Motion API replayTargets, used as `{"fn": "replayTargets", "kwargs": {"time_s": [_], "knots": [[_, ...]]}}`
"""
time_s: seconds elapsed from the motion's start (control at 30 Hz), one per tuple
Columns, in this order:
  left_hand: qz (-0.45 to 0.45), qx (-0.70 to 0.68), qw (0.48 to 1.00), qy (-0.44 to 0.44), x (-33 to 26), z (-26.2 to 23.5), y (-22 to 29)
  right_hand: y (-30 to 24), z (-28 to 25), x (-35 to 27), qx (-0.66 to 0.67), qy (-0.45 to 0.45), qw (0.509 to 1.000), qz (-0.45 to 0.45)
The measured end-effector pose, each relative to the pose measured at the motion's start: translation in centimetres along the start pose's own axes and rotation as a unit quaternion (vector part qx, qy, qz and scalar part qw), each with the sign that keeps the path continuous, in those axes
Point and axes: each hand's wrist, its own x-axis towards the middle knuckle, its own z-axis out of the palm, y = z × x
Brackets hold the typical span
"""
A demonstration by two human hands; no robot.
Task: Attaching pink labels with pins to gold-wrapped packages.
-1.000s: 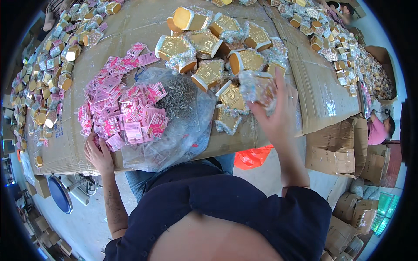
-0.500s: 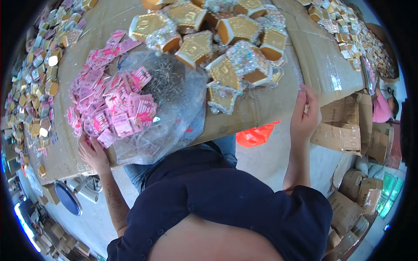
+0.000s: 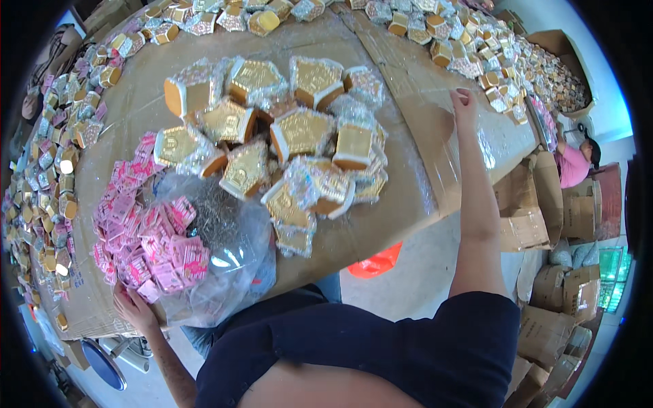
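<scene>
My left hand (image 3: pixel 135 309) rests at the near left table edge, fingers apart, beside a heap of small pink printed cards (image 3: pixel 166 262). It seems to touch the lowest cards but grips none. My right arm stretches far forward to the right; my right hand (image 3: pixel 464 105) hovers over the cardboard, its fingers loosely bent with a gap and nothing visible in them. Between the hands lies a cluster of gold five-sided pieces (image 3: pixel 303 132) with orange sides and glittery, clear-wrapped edges. A clear plastic bag (image 3: pixel 238 265) holds a tangle of thin dark metal bits (image 3: pixel 214 217).
More wrapped gold pieces line the left side (image 3: pixel 68 190) and the far right (image 3: pixel 490 61) of the cardboard-covered table (image 3: pixel 422 143). Open cardboard boxes (image 3: pixel 524 228) stand at the right. A red plastic bag (image 3: pixel 377 262) lies below the table edge. A person in pink (image 3: pixel 575 166) is farther right.
My right hand has moved forward, away from the near table edge and out over the cardboard. My left hand stays by the pink cards. The whole view has shifted, showing more of the far table.
</scene>
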Motion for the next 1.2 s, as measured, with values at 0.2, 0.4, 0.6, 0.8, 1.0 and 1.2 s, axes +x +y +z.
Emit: {"fn": "replayTargets", "kwargs": {"time_s": [0.2, 0.4, 0.6, 0.8, 1.0, 1.2], "knots": [[-0.019, -0.012, 0.999, -0.025, 0.1, -0.5, 0.8, -1.2, 3.1, 10.3, -0.242, 0.132, 0.951, -0.142], [-0.036, -0.017, 0.999, -0.036, 0.4, -0.9, 1.7, -1.8, 3.9, 16.0, -0.25, 0.004, 0.967, -0.044], [-0.011, 0.006, 1.0, -0.027, 0.2, -0.8, 0.5, -0.9, 4.4, 21.1, -0.262, -0.188, 0.942, -0.094], [-0.011, -0.007, 0.999, -0.03, 0.7, -0.4, 2.0, -5.5, 2.6, 14.4, -0.278, -0.236, 0.927, -0.088], [-0.001, 0.039, 0.999, -0.019, 0.4, -0.7, 2.0, -10.3, 1.8, 4.6, -0.22, -0.225, 0.946, -0.075], [-0.016, 0.038, 0.999, -0.026, 0.4, -1.0, 2.1, -22.0, -0.2, -5.7, 0.225, -0.308, 0.917, -0.112]]}}
